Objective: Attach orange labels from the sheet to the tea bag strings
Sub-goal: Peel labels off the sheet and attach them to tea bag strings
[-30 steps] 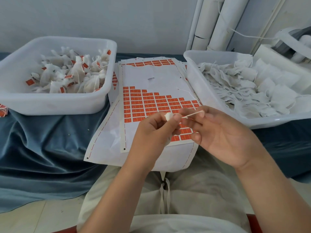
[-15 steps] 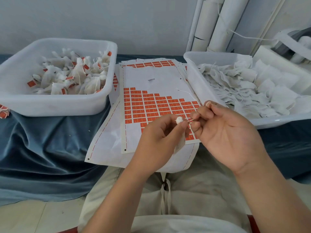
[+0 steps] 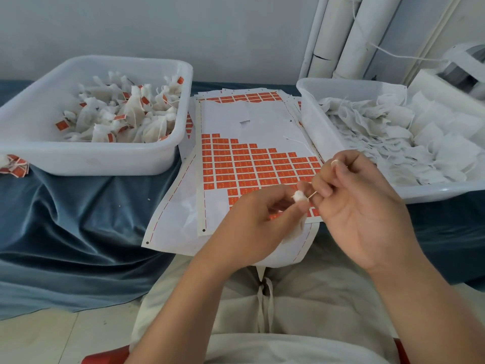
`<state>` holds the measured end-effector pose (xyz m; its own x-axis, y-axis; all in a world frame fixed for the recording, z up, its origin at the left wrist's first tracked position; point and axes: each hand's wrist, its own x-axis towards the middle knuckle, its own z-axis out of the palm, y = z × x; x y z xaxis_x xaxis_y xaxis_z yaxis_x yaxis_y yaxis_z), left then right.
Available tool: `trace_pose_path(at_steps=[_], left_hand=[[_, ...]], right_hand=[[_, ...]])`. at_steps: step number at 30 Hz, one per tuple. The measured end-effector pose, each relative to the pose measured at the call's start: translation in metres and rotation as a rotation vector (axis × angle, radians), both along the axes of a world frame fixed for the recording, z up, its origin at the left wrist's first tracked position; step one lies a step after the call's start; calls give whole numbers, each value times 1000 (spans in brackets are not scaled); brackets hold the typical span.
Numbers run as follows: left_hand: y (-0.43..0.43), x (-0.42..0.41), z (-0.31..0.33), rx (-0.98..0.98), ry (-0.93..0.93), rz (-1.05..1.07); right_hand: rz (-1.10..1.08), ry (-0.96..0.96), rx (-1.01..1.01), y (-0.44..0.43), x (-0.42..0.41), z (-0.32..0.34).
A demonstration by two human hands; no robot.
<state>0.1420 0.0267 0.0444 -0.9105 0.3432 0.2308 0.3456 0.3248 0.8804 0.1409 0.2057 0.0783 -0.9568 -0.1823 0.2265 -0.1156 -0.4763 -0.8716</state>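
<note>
Two hands, both raised over the near end of the label sheet (image 3: 252, 122). Left hand (image 3: 249, 222) closed round one tea bag (image 3: 298, 197), thumb and forefinger pinching its gathered white top, the bag's body hanging below the fingers. Right hand (image 3: 367, 214) palm-up, fingers curled, tips nipping one thin string (image 3: 311, 194) running out of the bag's top. Hands nearly touching at the fingertips. No telling whether a label already sits on the string.

One top sheet, with at least two more layered beneath and showing at the edges. Orange labels (image 3: 252, 164) in stepped rows across its middle and near part, far part bare white. One loose thread (image 3: 299, 144) lying on the bare part, near the right edge.

Two white tubs, one on each side of the sheets:
- left tub (image 3: 91, 161) – a heap of bags bearing orange labels, too tangled to count;
- right tub (image 3: 312, 119) – a heap of plain white bags, also beyond counting.

One small cluster of labelled bags (image 3: 14, 165) outside the left tub, at the picture's left edge. One blue cloth (image 3: 78, 219) under everything, draped in folds toward the floor. White pipes (image 3: 349, 35) upright against the wall behind the right tub – at least two.
</note>
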Motion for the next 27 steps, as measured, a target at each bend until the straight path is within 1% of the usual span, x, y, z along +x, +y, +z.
trace_pose_path(at_steps=[1,2,3,4,6,7,9,10,11,12,13,15,17,19,20,21,23,25,27], left_hand=[[-5,-4,-1,-95,-17,38],[-13,-8,-1,-184,-51,128],[-22,-13,-1,-235,-104,259],[-31,-16,2,-227,-146,399],[-52,-24,4,-65,-213,601],[-62,-27,4,58,-278,640],[-75,-30,3,342,-414,640],[-78,-29,3,473,-458,635],[-80,-29,3,580,-498,619],[-81,-30,1,629,-523,601],[-82,-31,0,592,-541,598],[-86,-33,-2,441,-578,568],[-91,-34,-4,409,-621,465],[-94,-33,-3,355,-590,397],[-94,-32,-2,319,-554,395],[-94,-32,-2,298,-523,404],[-95,-31,-2,270,-484,398],[-96,-29,-1,241,-447,352],[-96,-26,2,215,-397,312]], right_hand=[[13,-7,-33,1,-1,0],[13,-24,-49,4,-3,1],[-4,-50,-38,7,-5,1],[-34,-77,3,9,-6,1],[-110,-123,172,10,-8,-3],[-146,-140,283,9,-8,-6],[-174,-159,469,4,-6,-13],[-161,-165,529,1,-5,-15],[-143,-173,577,-2,-5,-17],[-135,-186,621,-4,-4,-19],[-133,-198,662,-6,-4,-19],[-127,-206,708,-12,-5,-16],[-135,-179,702,-18,-5,-6],[-140,-104,710,-25,-6,8],[-137,-61,752,-28,-7,16],[-134,-16,826,-32,-10,24],[-166,103,1050,-38,-19,37],[-277,279,1296,-49,-30,43],[-362,472,1470,-63,-39,41]])
